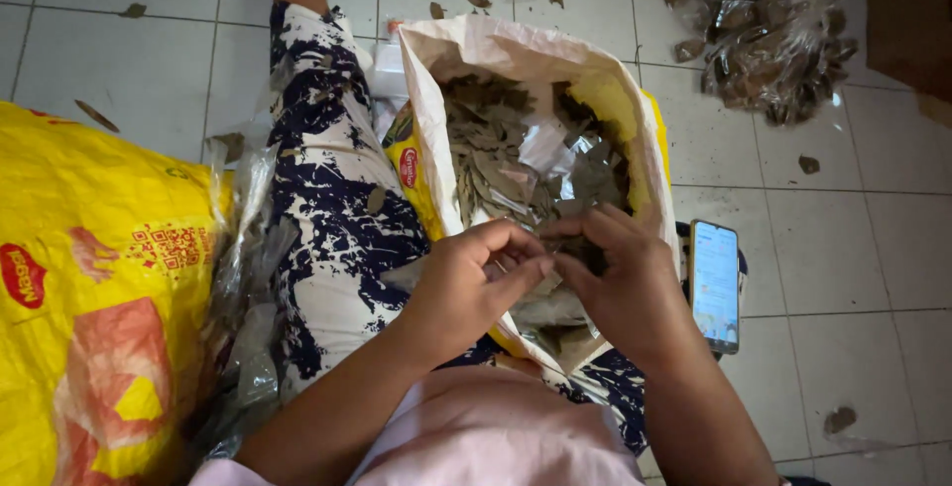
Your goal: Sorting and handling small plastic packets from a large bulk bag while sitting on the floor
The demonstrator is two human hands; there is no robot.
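Left hand and right hand met fingertip to fingertip, both pinching a small dry leaf, brown-grey, mostly hidden by fingers. Just beyond: open sack of like leaves. Phone beside right hand.

Floor of pale square tiles, grey grout lines, scattered dry leaf bits (evenly lit). Dark wooden furniture at upper right corner.
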